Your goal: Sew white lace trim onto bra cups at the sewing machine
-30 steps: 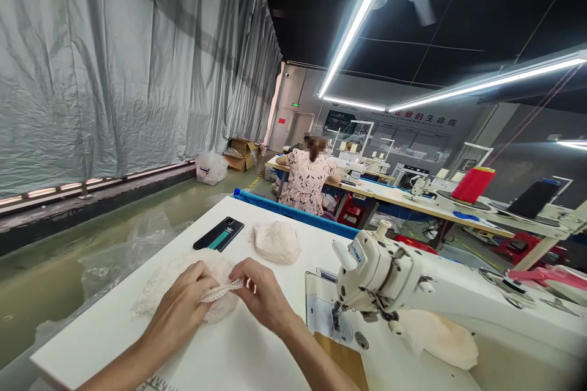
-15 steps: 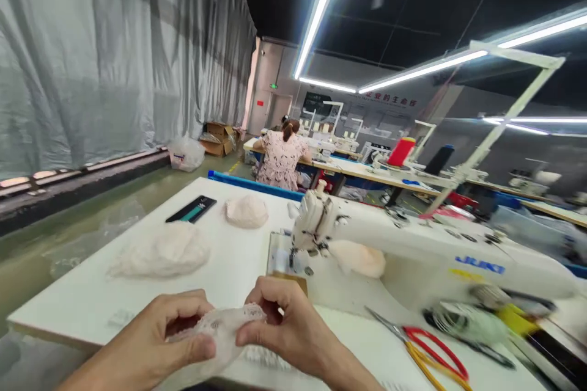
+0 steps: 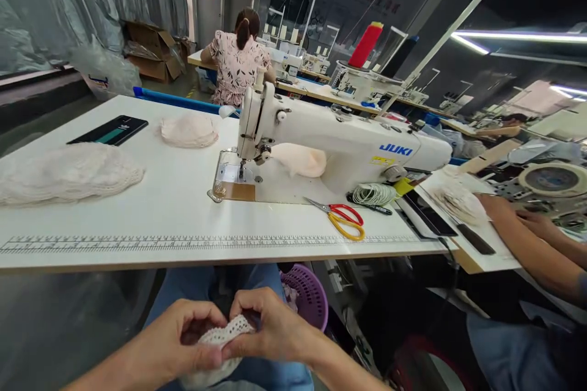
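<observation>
Over my lap, in front of the table edge, both hands pinch a white piece of fabric with a holed lace edging (image 3: 227, 333). My left hand (image 3: 178, 339) grips it from the left, thumb pressed close to the other thumb. My right hand (image 3: 270, 330) holds the lace edge between thumb and bent fingers. Part of the fabric is hidden behind the fingers and hangs below them. Beyond the hands stands a white JUKI sewing machine (image 3: 348, 134), with a pale padded piece (image 3: 300, 160) lying under its arm.
A stack of white fabric pieces (image 3: 68, 171), a smaller stack (image 3: 189, 130) and a dark phone-like slab (image 3: 110, 130) lie left on the table. Scissors (image 3: 346, 221) and coiled cord (image 3: 373, 194) lie right. A purple basket (image 3: 316, 299) stands below. A co-worker's arms (image 3: 527, 238) reach in at right.
My view has tilted down and turned right. Both hands, still holding the lace-edged fabric, have gone from over the tabletop to over my lap and closer together.
</observation>
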`<state>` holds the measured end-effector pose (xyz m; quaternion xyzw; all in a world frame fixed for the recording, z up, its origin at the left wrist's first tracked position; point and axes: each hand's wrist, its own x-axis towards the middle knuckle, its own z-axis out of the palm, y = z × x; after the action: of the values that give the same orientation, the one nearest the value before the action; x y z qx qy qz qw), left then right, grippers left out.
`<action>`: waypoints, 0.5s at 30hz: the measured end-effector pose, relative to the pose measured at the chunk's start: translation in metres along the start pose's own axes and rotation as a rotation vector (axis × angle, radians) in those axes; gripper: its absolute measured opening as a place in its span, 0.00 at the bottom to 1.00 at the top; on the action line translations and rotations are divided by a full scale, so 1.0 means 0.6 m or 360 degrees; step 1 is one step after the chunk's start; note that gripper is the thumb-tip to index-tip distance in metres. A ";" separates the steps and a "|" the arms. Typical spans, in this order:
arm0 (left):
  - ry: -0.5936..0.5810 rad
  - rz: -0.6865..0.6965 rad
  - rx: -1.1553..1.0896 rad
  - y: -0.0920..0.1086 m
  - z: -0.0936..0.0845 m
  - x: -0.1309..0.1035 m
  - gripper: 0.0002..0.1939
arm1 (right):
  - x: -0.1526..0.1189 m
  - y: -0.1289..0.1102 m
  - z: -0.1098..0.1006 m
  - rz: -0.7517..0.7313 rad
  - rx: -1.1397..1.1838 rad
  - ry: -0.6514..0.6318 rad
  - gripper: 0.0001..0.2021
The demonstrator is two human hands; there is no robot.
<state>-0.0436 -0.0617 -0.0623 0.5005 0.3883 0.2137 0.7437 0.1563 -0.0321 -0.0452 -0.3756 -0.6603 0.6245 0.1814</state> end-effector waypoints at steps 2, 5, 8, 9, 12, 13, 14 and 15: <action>0.0073 0.0030 0.0089 0.001 0.007 0.002 0.22 | -0.006 0.007 0.000 -0.0041 0.0009 0.0002 0.24; 0.0177 0.0001 0.0223 0.006 0.013 0.003 0.19 | -0.012 0.014 -0.003 -0.0042 0.0046 -0.0012 0.22; 0.0266 -0.0075 0.0312 0.015 0.019 0.002 0.15 | -0.017 0.017 -0.007 -0.0034 0.0059 -0.0012 0.20; 0.0280 -0.0099 0.0330 0.018 0.020 0.001 0.14 | -0.017 0.018 -0.007 -0.0040 0.0070 -0.0002 0.19; 0.0307 -0.0155 0.0393 0.023 0.025 0.000 0.11 | -0.019 0.020 -0.006 -0.0091 0.0094 0.0046 0.19; 0.0306 -0.0160 0.0413 0.023 0.025 0.000 0.11 | -0.019 0.020 -0.005 -0.0106 0.0099 0.0055 0.19; 0.0304 -0.0156 0.0428 0.023 0.025 0.000 0.10 | -0.020 0.021 -0.004 -0.0119 0.0103 0.0060 0.19; 0.0300 -0.0150 0.0438 0.022 0.025 0.000 0.10 | -0.020 0.022 -0.003 -0.0128 0.0105 0.0061 0.19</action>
<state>-0.0310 -0.0652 -0.0474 0.5566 0.5048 0.1694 0.6377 0.1692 -0.0402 -0.0547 -0.3547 -0.6503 0.6307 0.2312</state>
